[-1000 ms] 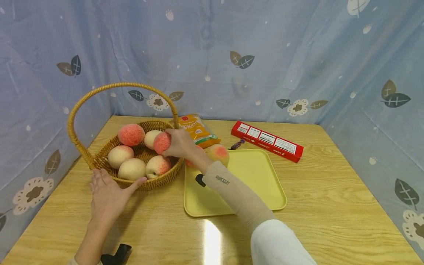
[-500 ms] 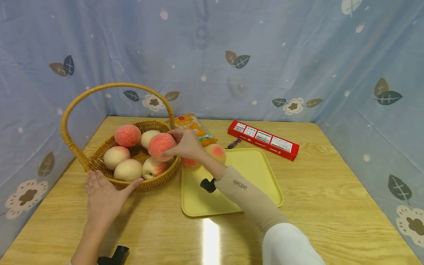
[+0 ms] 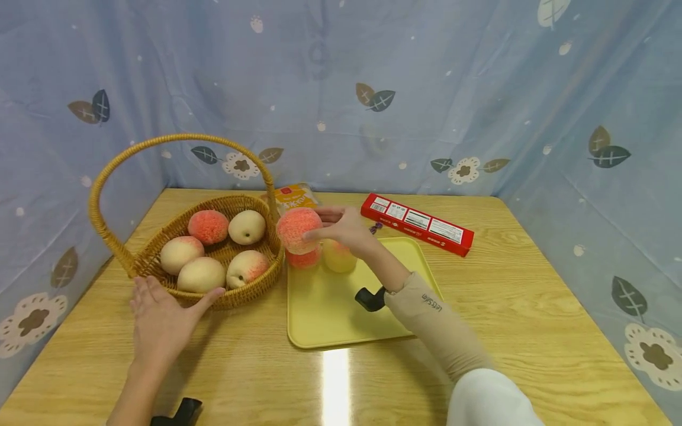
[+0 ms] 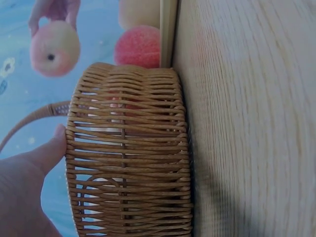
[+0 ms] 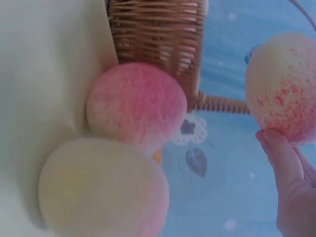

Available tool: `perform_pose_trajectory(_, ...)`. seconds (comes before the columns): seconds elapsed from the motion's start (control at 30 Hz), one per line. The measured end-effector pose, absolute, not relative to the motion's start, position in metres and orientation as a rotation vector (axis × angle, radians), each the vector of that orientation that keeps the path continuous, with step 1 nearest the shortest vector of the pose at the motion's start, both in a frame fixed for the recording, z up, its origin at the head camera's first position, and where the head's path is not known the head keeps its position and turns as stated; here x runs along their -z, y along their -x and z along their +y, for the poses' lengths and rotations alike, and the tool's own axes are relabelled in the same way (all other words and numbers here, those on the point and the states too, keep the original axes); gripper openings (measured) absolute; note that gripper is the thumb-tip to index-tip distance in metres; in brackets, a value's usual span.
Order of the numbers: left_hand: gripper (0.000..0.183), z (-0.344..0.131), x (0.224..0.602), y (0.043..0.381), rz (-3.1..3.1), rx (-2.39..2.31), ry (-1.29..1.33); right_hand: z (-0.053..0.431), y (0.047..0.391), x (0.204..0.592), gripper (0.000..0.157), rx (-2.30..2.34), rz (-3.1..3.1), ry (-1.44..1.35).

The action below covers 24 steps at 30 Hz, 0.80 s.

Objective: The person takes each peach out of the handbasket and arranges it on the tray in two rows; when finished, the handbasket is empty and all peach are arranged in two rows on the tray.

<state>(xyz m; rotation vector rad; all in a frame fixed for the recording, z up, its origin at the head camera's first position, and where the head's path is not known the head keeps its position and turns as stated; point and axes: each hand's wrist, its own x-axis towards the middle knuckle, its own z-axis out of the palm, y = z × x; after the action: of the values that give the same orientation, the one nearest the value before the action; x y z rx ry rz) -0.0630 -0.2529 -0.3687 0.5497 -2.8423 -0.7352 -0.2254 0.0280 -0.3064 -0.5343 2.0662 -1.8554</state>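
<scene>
Between its thumb and fingers, my right hand pinches a pink peach, raised beside the right end of a wicker basket. The right wrist view shows the pale, red-speckled side of that peach. My left hand rests at the basket's front left rim, fingers extended and thumb spread; its thumb tip meets the rim in the left wrist view. Several peaches lie inside the basket, one of them deep pink. Below the held peach, a pink peach and a pale one sit on a yellow tray.
The basket's tall handle arches over it. Behind the tray lie an orange snack packet, a small purple wrapped candy and a long red box. A patterned blue curtain surrounds the wooden table.
My right hand has lifted the pink peach out of the basket and carried it right, over the tray's back left corner. The left hand keeps its place at the rim.
</scene>
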Motion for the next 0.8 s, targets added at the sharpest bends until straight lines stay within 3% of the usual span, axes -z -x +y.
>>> perform_pose_trajectory(0.8,0.128,-0.253,0.369,0.063,-2.838,0.720,-0.555,0.137,0.224,0.327,0.057,1.846,2.276,0.244)
